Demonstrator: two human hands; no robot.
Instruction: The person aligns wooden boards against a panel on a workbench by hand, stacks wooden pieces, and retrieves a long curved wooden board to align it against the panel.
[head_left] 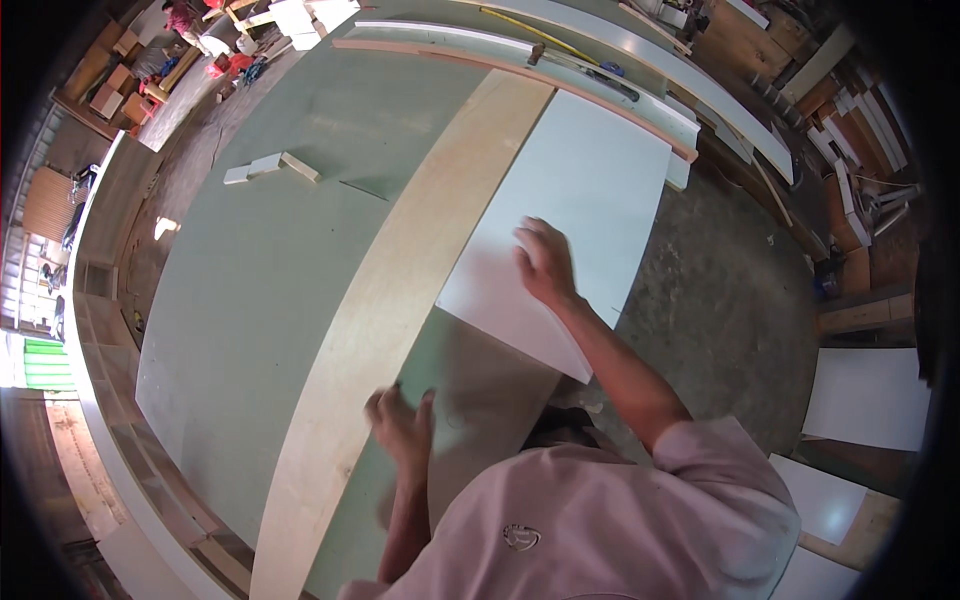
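Note:
A long pale plywood strip (385, 290) lies lengthwise over a wide grey-green tabletop (270, 270). Against its right edge sits a white rectangular panel (590, 170), one corner reaching toward my body. My left hand (402, 428) is at the strip's right edge, below the panel's near corner. Its thumb stands apart from the fingers, and I see nothing held in it. Over the middle of the panel is my right hand (547, 262), fingers apart and slightly bent, with nothing in it. Whether it touches the panel I cannot tell.
A brown wooden strip (430, 49) crosses the far end, with a hammer (536, 54), a yellow tape measure (530, 30) and a dark-handled tool (613, 86) near it. Small white blocks (265, 166) and a thin dark rod (363, 190) lie left. White boards (865, 395) stand right.

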